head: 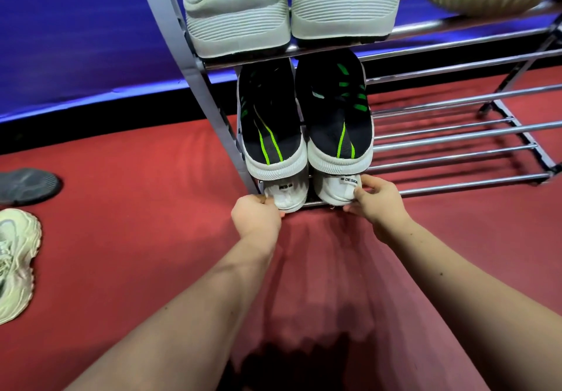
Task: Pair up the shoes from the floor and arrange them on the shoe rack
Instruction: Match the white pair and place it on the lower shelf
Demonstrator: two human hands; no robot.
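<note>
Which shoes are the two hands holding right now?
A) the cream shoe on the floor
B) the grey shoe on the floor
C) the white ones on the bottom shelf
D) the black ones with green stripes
C: the left hand and the right hand each hold a heel of the white shoes on the lowest tier of the shoe rack, just under the black and green pair.

Black shoes (304, 123) hide all but the white shoes' (333, 191) heels.
</note>
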